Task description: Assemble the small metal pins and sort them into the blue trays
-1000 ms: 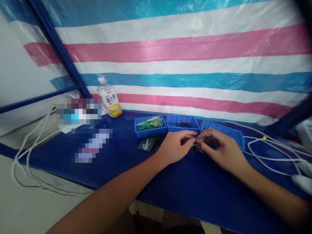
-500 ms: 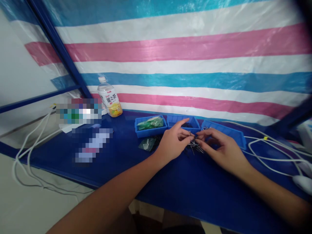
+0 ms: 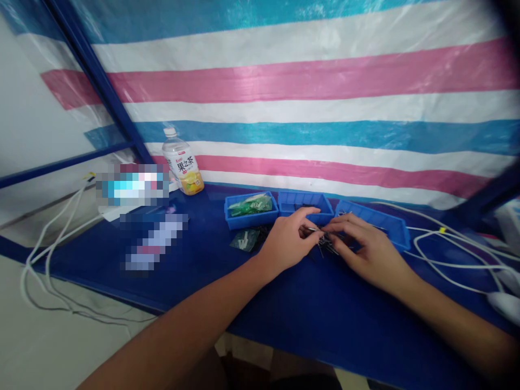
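Above a small pile of thin dark and silvery metal pins [image 3: 327, 248], my left hand [image 3: 284, 238] and my right hand [image 3: 368, 246] almost meet at the fingertips. Thumb and fingers of the left hand are pinched on a thin metal pin [image 3: 312, 229]; its index finger stretches forward. The right hand's thumb and fingertips are closed too, but what lies between them is too small to make out. Just beyond the hands stand a middle blue bin [image 3: 286, 201] with some dark pieces in it and a right blue bin [image 3: 396, 230], partly covered by the right hand.
A left blue bin [image 3: 249, 221] holds a green-looking plastic bag [image 3: 252, 205]. Before it lies a small clear bag [image 3: 245, 240] of pale pieces. A drink bottle [image 3: 184, 168] stands at the back left. White cables [image 3: 450, 262] and a white mouse [image 3: 504, 306] are at the right.
The left index finger has lowered, and the left fingertips have shifted slightly. The right fingers have moved a little over the pins. Bins and bottle are unmoved.
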`<state>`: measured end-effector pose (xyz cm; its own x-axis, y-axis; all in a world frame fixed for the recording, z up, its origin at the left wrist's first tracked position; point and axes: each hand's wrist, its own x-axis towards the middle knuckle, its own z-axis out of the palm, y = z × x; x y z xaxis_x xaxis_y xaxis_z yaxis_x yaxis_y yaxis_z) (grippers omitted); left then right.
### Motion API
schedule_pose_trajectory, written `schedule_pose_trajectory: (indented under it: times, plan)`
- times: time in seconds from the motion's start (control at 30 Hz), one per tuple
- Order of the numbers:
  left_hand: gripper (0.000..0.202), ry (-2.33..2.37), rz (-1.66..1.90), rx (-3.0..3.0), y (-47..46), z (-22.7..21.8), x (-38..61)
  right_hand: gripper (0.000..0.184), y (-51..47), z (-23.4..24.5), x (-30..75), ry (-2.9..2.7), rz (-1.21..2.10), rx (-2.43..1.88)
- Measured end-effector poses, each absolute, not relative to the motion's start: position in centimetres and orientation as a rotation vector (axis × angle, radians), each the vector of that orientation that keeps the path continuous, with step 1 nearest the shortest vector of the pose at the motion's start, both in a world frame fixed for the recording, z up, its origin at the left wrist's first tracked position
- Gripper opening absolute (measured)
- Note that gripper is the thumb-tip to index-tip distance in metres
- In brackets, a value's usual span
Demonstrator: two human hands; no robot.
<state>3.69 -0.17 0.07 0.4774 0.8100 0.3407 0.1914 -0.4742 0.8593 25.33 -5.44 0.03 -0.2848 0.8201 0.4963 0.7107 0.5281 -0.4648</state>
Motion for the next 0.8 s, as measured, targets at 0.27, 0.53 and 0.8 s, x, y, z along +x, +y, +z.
schedule_pose_trajectory:
  times: [0.27, 0.53, 0.8]
  plan:
    - [0.039, 0.872, 0.981, 2.184, 0.1, -0.4, 3.7, 0.012, -5.3, -0.5, 25.4, -2.04, 0.312, -1.357]
    - [0.046, 0.808, 1.036, 2.111, -0.1, 0.1, 3.6, 0.023, -5.4, -0.3, 25.1, -1.89, 0.558, -1.405]
    - [0.027, 0.838, 0.954, 2.428, 0.9, -0.7, 3.0, 0.044, -4.7, -0.3, 25.2, -1.335, 1.029, -1.335]
